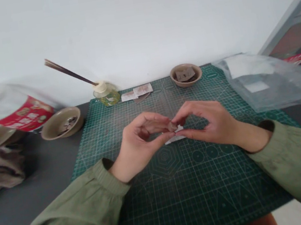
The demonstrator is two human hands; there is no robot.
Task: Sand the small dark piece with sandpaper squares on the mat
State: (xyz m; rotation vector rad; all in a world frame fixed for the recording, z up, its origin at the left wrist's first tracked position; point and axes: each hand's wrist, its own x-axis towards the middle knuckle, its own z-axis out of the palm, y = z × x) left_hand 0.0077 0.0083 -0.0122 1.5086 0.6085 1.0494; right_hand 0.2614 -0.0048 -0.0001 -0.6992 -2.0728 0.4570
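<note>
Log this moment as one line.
left hand: pinching small greyish piece; right hand: pinching same piece; nearby: white scrap; surface: green cutting mat

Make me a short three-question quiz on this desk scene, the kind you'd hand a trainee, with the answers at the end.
1. True or false: the round tan bowl with a flat brown piece in it stands on the green gridded cutting mat.

2. What pokes out of the squat see-through bottle with a cream top?
A) White straws
B) Thin dark sticks
C) A metal spoon

3. Open question: where is the small grey-brown lump?

Key:
1. True.
2. B.
3. At the fingertips of the left hand and the right hand, which meet above the mat.
</note>
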